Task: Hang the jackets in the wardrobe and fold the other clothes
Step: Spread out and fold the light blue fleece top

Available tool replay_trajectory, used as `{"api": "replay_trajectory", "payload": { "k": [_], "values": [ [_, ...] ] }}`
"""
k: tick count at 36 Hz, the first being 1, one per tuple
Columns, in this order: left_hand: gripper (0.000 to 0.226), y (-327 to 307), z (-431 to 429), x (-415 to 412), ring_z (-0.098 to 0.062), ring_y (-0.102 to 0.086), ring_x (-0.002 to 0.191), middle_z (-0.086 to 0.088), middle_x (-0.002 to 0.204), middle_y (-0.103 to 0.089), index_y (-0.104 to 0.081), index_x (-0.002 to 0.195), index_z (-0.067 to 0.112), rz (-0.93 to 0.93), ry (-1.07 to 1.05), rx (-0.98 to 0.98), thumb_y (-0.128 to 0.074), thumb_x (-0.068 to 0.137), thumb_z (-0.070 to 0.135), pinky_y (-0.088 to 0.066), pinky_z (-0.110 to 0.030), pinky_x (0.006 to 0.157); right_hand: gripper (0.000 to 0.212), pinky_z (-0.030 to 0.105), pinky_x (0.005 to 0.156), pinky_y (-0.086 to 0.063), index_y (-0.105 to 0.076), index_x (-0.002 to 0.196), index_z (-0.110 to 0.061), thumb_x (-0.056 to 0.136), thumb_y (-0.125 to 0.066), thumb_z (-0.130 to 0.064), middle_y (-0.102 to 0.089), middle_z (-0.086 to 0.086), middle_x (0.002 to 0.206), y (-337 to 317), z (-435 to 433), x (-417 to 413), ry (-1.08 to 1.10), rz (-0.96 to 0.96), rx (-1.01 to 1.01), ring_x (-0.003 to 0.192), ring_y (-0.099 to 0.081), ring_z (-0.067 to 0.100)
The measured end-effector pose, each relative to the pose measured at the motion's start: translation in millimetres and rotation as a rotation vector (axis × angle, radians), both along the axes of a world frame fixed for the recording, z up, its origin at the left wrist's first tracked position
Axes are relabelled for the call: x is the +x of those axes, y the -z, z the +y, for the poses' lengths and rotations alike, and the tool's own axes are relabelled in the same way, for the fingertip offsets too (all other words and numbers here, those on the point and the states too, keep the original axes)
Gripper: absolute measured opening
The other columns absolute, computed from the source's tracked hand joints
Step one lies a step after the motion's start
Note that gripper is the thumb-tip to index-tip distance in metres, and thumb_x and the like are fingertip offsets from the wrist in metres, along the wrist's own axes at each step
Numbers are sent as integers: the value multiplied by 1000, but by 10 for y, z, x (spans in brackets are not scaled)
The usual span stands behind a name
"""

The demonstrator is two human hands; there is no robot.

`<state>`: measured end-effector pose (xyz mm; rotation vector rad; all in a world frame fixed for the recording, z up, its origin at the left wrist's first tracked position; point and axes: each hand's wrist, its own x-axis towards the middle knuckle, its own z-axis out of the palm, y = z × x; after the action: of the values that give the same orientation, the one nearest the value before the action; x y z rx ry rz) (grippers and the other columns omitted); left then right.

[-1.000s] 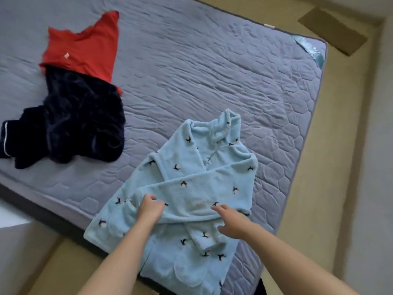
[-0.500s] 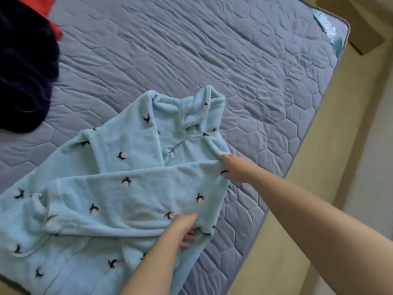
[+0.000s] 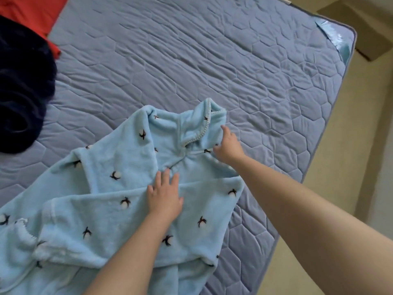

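Your light blue fleece top (image 3: 127, 188) lies on the grey quilted mattress (image 3: 212, 60) in the lower left and centre of the frame, with its near right side close to the mattress edge. Your left hand (image 3: 164, 196) rests flat on it, fingers straight and spread, on the upper edge of the sleeve (image 3: 95, 220) that is folded across the body. Your right hand (image 3: 228, 145) is at the shoulder just beside the collar (image 3: 204, 126), forefinger stretched up and thumb out. Whether the other fingers pinch the fleece I cannot tell. The main risk, as I judge it, is the thick, springy pile: lift your left palm too soon and the crossed sleeve may creep open. A tug at the shoulder could drag the whole top toward the mattress edge, where the bottom part, which runs out of the frame, might slide off. The stand-up collar is bulky too and may leave the fold lumpy unless you flatten it. The top points collar-first toward the upper right of the frame, and its long axis runs diagonally from the collar down to the lower left corner. The folded sleeve lies across that axis, cuff at the left edge. A dark garment (image 3: 19, 92) and a red one (image 3: 32, 11) wait at the upper left, well apart.
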<state>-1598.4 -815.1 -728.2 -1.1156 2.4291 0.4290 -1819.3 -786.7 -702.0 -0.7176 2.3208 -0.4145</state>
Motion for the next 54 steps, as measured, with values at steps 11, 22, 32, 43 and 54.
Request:
{"api": "replay_trajectory", "payload": {
  "k": [11,22,32,43,54],
  "values": [
    [67,329,-244,-10,-21,-5,147,3,158,-15,-8,151,33,-41,109,-10,-32,94,57,-14,-53,112,11,28,54,-38,-49,80,-9,88,-42,-5,-49,10,73,397,-124,-191,646,-235,-79,58,-45,23],
    [90,-320,-243,550,-31,-38,137,-7,153,-32,-45,141,19,88,297,-72,-83,62,38,-36,-59,102,60,43,109,-27,-21,149,-24,93,-43,-21,-19,2,157,-165,511,540,-62,234,105,142,-22,23],
    [77,-418,-505,1791,-25,12,147,-2,157,23,13,150,26,-259,306,-2,-35,96,51,-6,-53,115,64,43,114,-27,2,153,-24,98,-32,-24,16,8,159,-178,1237,1804,-292,-39,393,147,8,33],
    [76,-320,-656,2124,-24,-2,147,-6,160,10,17,149,30,-305,199,124,-36,97,47,-22,-42,115,89,44,110,-32,11,152,-15,90,-50,-37,-7,11,156,-110,1504,1725,-82,-256,595,141,-20,33],
    [82,-443,-436,1876,-30,7,147,-10,155,27,20,149,24,-216,272,55,-42,96,38,-20,-43,116,76,53,117,-3,4,152,-29,94,-44,-28,17,1,160,-122,1519,1865,-544,152,432,147,12,26]
  ]
}}
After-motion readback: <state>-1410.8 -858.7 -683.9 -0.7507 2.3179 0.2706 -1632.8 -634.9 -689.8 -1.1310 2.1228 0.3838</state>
